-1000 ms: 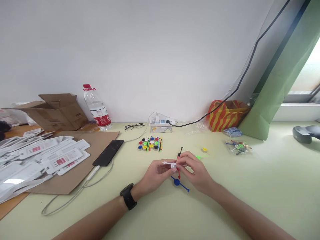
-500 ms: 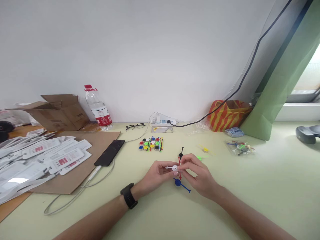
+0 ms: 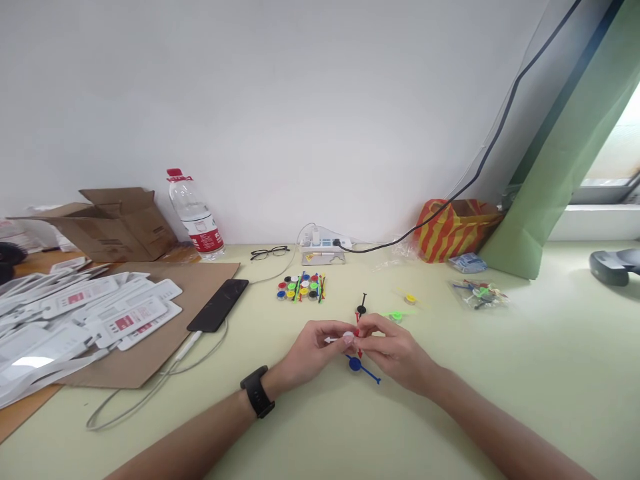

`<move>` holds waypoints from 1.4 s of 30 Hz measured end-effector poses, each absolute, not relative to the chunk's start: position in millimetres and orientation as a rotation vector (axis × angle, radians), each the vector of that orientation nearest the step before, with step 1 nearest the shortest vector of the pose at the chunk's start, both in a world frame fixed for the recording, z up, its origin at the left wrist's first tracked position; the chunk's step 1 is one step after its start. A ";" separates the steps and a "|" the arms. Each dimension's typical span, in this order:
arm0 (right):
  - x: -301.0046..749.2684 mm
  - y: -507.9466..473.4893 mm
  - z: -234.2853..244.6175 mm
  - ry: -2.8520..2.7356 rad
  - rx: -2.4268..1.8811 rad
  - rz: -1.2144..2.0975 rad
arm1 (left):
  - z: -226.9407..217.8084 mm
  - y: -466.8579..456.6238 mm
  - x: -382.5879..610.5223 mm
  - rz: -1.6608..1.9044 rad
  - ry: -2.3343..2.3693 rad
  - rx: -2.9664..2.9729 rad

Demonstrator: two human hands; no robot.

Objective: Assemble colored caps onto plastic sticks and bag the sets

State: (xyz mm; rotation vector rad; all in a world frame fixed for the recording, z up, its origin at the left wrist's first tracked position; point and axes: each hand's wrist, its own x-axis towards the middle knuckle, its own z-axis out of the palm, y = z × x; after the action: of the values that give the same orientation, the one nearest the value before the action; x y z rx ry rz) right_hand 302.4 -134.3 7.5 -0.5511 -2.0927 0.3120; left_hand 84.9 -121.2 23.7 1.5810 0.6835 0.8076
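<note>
My left hand [image 3: 309,352] and my right hand [image 3: 395,352] meet over the pale green table [image 3: 525,373], both pinching a small white spinning top [image 3: 345,339] whose stick points left. A red top [image 3: 358,333] lies partly hidden between my fingers. Just below my fingertips a blue top [image 3: 356,365] rests on the table. Beyond my hands are a black top [image 3: 361,309], a green top [image 3: 396,316] and a yellow top [image 3: 410,299]. A black watch [image 3: 257,392] is on my left wrist.
A cluster of coloured discs and sticks [image 3: 301,287] lies farther back, with glasses [image 3: 269,253] and a power strip [image 3: 323,245]. Left: phone [image 3: 218,305] on cardboard [image 3: 150,327], white tags [image 3: 75,313], bottle [image 3: 193,215], open box [image 3: 113,223]. Right: striped bag [image 3: 453,230], small parts bag [image 3: 479,293].
My hands have dropped slightly toward the table and closed tighter on the white top. The green top now shows clear of my right hand.
</note>
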 end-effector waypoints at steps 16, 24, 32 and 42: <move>305.3 -129.1 7.6 -2.112 -0.675 0.471 | 25.6 -117.5 78.8 0.806 0.736 1.684; 306.6 -104.2 37.5 -2.051 -0.831 0.730 | 50.7 -80.8 67.2 0.612 0.570 1.475; 300.5 -90.6 36.8 -1.597 -1.041 0.660 | 30.8 -67.2 76.2 1.148 0.790 1.322; 297.1 -103.0 35.7 -1.447 -0.934 0.987 | 32.8 -75.7 80.6 1.044 0.743 1.402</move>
State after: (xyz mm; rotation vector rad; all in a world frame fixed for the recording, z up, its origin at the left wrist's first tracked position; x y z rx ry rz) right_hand 297.1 -103.0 35.7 -0.9344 -1.4467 0.9871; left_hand 80.6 -75.7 32.8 1.4022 0.7427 1.0435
